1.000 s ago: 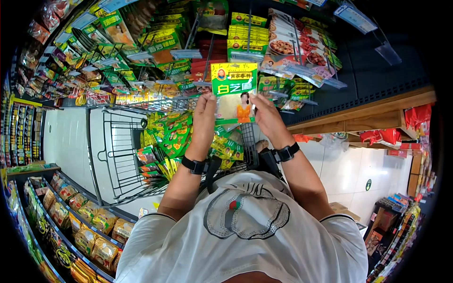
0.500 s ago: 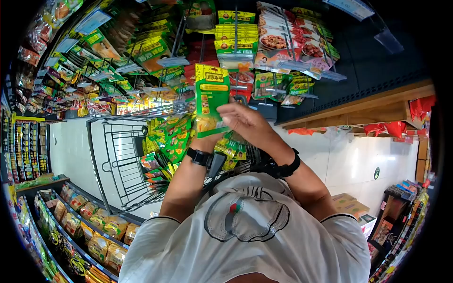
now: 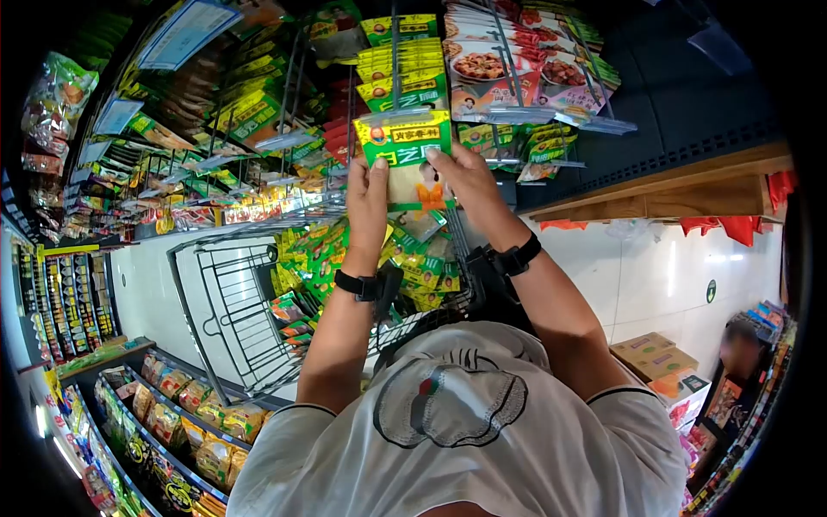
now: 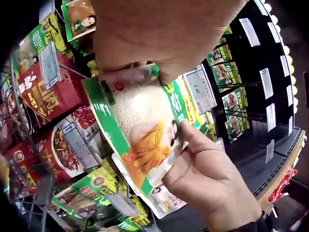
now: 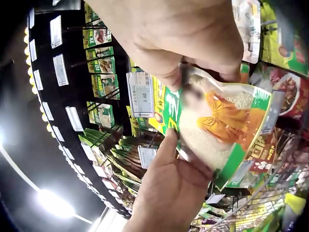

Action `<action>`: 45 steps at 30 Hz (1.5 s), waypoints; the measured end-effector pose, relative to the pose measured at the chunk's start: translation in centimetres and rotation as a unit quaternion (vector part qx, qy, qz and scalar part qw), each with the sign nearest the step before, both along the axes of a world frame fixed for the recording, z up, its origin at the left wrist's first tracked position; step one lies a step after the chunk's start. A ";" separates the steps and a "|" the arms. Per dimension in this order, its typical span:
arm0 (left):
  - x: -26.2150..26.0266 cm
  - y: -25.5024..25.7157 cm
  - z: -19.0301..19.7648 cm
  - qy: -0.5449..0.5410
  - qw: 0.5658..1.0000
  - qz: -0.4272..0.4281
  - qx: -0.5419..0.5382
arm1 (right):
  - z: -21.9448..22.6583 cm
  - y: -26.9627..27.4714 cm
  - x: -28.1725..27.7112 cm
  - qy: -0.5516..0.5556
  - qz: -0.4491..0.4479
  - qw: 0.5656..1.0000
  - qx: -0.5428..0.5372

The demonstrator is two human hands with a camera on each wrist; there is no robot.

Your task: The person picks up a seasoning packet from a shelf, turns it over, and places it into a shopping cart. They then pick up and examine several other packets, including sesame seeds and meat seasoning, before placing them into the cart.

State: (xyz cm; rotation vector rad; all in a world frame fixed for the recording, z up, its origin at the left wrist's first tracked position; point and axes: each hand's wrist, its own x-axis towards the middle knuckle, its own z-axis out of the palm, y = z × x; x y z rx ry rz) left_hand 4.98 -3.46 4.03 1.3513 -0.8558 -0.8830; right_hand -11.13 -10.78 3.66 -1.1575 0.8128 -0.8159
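A flat yellow-and-green packet of white sesame seeds (image 3: 401,138) is held up in front of the hanging rack, its printed front toward the head camera. My left hand (image 3: 368,207) grips its left side, thumb on the front. My right hand (image 3: 478,194) pinches the right side, also with the thumb on the front. The left wrist view shows pale seeds through the packet's window (image 4: 137,104) beside a printed figure in orange. In the right wrist view, my left hand (image 5: 169,193) and right hand (image 5: 188,38) hold opposite edges of it.
Similar sesame packets (image 3: 401,65) hang on hooks just beyond the hands. Below stands a wire shopping cart (image 3: 237,293) with many green packets (image 3: 323,254) inside. A wooden shelf edge (image 3: 655,189) runs along the right. Cardboard boxes (image 3: 655,353) and another person (image 3: 739,351) are at lower right.
The packet was turned to show its back half a second ago, with the right hand's fingers loose near it; now its front faces me again and both hands grip it. The rack appears closer.
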 end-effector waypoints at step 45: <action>4.1 -15.4 0.3 -0.113 0.993 0.027 -0.022 | -1.2 -11.9 6.0 0.111 -0.173 0.976 -0.067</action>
